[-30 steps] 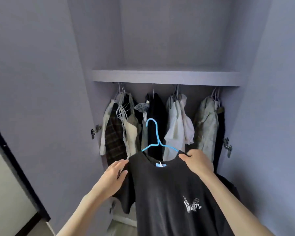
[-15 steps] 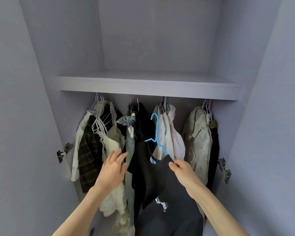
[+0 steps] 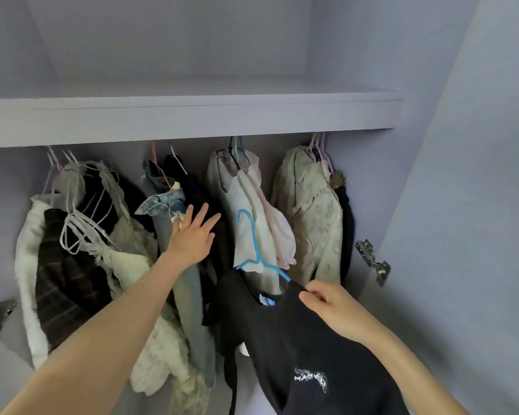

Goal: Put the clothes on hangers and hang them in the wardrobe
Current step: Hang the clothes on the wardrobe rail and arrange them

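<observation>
Tee (image 3: 306, 339) already on blue hanger (image 3: 253, 253); not yet hung. Hook sits below the shelf (image 3: 192, 115), in front of the pale garments; the rail itself is hidden. Other clothes already hang inside. Left hand (image 3: 192, 235): fingers spread flat against dark hung clothes, probably parting a gap. Right hand (image 3: 327, 301) pinches tee shoulder over the hanger arm, held low right.

Pale lilac walls (image 3: 168, 31) close in a recess, with a broad shelf (image 3: 192, 115) across it. Metal hinges (image 3: 372, 260) sit on both side panels, in soft, even light.
</observation>
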`<state>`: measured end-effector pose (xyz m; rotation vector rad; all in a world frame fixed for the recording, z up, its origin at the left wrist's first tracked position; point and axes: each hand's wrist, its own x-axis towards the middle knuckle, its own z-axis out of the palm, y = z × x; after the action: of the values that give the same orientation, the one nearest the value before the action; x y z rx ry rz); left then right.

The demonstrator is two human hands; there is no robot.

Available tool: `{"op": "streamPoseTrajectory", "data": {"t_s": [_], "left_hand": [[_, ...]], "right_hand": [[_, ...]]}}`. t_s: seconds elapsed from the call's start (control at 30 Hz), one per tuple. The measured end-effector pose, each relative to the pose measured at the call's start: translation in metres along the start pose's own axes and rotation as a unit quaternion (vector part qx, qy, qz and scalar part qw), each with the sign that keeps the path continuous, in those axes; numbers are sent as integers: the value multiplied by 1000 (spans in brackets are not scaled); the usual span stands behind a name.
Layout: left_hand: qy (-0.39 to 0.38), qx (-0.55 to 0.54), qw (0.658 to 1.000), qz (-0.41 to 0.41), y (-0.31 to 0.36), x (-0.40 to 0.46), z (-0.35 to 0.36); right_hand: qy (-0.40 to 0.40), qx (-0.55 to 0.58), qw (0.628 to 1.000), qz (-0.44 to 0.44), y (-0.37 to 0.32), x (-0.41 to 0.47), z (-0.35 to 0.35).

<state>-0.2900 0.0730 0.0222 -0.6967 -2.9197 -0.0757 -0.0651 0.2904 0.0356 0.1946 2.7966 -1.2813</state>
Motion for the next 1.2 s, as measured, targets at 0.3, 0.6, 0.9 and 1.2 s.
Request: {"op": "streamPoseTrajectory", "data": {"t_s": [0.3, 0.6, 0.9, 1.2], "left_hand": [[185, -65, 980, -11, -33, 13, 32], [194, -67, 975, -89, -71, 5, 24], [104, -58, 986, -114, -92, 3, 17], [84, -68, 986, -130, -107, -1, 2]], "right_hand": [[18, -33, 999, 8, -7, -6, -1], [-13, -33, 999, 28, 11, 20, 24], [-19, -48, 998, 37, 3, 41, 46], [-7, -86, 994, 60, -1, 39, 65]]}}
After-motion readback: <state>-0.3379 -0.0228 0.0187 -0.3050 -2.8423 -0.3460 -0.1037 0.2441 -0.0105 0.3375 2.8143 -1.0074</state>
